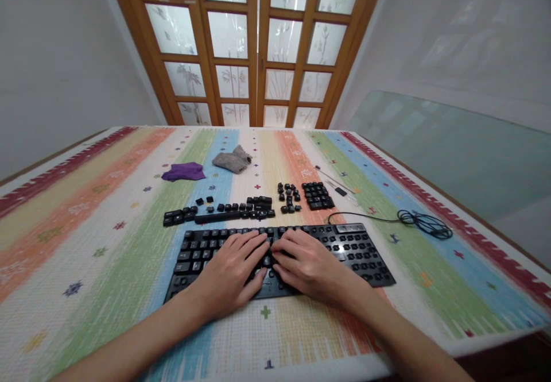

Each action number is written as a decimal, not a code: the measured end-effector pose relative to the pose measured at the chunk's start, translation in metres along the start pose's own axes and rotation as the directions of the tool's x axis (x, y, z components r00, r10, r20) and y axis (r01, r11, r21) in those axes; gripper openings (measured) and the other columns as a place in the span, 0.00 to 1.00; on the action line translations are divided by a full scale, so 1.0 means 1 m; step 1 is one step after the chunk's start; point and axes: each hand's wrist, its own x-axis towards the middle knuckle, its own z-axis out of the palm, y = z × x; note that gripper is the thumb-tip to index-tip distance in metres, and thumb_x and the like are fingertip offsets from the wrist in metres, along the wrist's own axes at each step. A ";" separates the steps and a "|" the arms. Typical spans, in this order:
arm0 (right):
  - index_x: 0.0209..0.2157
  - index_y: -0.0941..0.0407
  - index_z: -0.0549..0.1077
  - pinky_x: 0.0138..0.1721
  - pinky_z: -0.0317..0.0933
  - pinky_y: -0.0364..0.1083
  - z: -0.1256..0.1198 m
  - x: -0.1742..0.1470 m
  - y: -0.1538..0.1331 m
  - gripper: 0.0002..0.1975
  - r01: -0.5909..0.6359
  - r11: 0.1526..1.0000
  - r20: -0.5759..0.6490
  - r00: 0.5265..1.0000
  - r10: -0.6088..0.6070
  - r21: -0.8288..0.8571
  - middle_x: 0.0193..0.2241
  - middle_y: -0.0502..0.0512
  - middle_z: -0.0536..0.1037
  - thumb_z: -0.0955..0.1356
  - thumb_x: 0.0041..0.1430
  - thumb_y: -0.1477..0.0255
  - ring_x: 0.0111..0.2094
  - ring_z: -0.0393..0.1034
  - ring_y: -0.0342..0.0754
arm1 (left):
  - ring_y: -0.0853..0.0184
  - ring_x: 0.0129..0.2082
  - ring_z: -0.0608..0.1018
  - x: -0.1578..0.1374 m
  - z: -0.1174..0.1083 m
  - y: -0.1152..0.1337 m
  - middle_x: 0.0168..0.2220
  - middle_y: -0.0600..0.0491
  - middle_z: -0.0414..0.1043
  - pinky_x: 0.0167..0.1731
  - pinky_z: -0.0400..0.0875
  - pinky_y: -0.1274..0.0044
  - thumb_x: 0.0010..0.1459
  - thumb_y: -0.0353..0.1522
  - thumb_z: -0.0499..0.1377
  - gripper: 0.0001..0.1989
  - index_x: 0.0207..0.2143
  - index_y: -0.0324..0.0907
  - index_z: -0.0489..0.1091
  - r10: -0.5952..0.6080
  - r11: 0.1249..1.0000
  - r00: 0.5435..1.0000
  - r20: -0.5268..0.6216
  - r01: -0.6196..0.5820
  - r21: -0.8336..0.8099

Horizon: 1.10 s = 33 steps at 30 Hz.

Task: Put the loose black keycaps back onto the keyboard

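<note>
A black computer keyboard (pixel 365 264) lies across the table in front of me. Keycaps fill much of its left part, while bare key sockets show on the right. My left hand (pixel 239 270) rests on the middle of the keyboard, fingers stretched out side by side and thumb apart. Close against it, my right hand (pixel 306 261) has its fingers bent and drawn together over the middle keys. Whatever sits under those fingertips is hidden. Behind the keyboard are a long spacebar (pixel 217 217), several loose keycaps (pixel 289 195) and a block of keycaps (pixel 317 196).
A purple cloth (pixel 183 171) and a grey cloth (pixel 233 160) lie farther back. To the right are a coiled cable (pixel 424 224), a thin stick (pixel 336 178) and a small black-ended tool (pixel 340 191). A striped tablecloth (pixel 99 290) covers the table.
</note>
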 end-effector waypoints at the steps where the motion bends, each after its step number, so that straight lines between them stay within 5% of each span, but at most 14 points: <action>1: 0.34 0.60 0.75 0.41 0.65 0.49 0.000 0.000 0.000 0.09 -0.001 1.000 0.002 1.000 0.001 0.005 0.35 0.58 0.76 0.64 0.67 0.77 0.38 0.65 0.50 | 0.52 0.57 0.72 0.000 0.000 0.000 0.56 0.41 0.71 0.54 0.70 0.56 0.65 0.30 0.53 0.19 0.57 0.35 0.66 0.002 1.000 1.000 -0.001 -0.002 -0.001; 33: 0.34 0.60 0.75 0.41 0.65 0.50 -0.004 0.000 0.000 0.07 -0.020 0.998 -0.008 1.000 0.021 0.051 0.38 0.59 0.76 0.65 0.65 0.77 0.38 0.65 0.50 | 0.52 0.57 0.72 -0.001 0.001 0.000 0.57 0.41 0.71 0.54 0.70 0.57 0.66 0.31 0.53 0.20 0.58 0.36 0.66 0.002 1.000 1.000 0.002 -0.002 0.007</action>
